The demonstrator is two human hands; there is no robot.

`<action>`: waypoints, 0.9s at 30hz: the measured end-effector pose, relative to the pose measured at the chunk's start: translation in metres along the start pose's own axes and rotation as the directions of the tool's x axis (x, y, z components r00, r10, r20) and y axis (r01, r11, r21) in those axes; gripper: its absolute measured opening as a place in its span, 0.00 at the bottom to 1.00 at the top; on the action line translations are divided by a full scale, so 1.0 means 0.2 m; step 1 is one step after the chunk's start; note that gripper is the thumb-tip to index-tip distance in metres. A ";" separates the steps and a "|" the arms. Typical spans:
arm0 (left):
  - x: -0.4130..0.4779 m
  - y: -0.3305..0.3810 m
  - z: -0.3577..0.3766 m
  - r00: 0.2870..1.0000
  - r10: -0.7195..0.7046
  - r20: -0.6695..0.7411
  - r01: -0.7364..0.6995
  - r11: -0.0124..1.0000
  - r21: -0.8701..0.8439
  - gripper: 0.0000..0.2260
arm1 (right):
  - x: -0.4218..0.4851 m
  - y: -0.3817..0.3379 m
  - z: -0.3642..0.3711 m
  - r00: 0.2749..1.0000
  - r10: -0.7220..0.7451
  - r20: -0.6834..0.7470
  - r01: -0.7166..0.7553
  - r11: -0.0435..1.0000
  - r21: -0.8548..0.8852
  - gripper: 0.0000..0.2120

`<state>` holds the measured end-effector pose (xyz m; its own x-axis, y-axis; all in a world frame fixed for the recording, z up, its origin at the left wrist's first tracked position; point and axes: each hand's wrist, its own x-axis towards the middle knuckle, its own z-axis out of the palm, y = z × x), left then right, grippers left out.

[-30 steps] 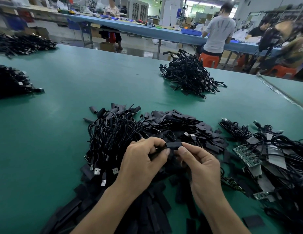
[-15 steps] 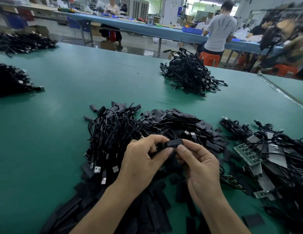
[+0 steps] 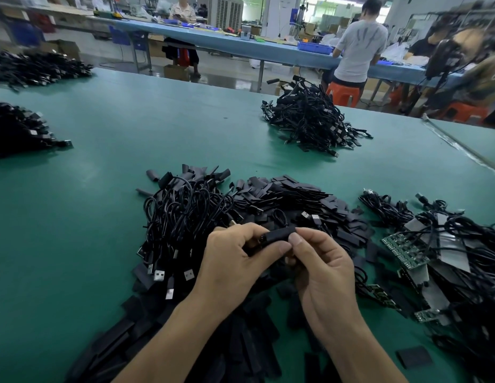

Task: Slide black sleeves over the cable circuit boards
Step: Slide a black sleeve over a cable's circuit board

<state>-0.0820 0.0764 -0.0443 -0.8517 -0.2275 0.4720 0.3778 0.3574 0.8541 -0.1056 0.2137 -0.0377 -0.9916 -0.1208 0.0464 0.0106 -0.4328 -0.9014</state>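
A black sleeve (image 3: 279,234) is held between my two hands above the green table (image 3: 75,244). My left hand (image 3: 235,261) pinches its left end, where a cable end shows. My right hand (image 3: 321,266) pinches its right end with thumb and forefinger. Whatever is inside the sleeve is hidden. Beneath my hands lies a heap of loose black sleeves (image 3: 301,200). Black cables with USB plugs (image 3: 180,225) are piled to the left. Bare green circuit boards on cables (image 3: 406,248) lie to the right.
A pile of black cables (image 3: 310,120) sits at the far centre, and two more piles (image 3: 20,128) lie at the far left. A loose sleeve (image 3: 415,356) lies near the front right. People work at a blue bench (image 3: 241,45) behind the table.
Both hands have lifted slightly with the sleeve. The sleeve now reaches further left, up to my left fingertips.
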 end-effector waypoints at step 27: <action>-0.01 0.01 0.00 0.991 -0.021 -0.132 0.028 0.998 0.056 0.08 | 0.02 0.02 -0.04 0.989 -0.074 -0.130 0.052 0.985 -0.164 0.08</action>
<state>-0.0806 0.0781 -0.0439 -0.8040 -0.3523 0.4790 0.3326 0.4012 0.8535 -0.1101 0.2181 -0.0448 -0.9980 0.0288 0.0563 -0.0622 -0.2861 -0.9562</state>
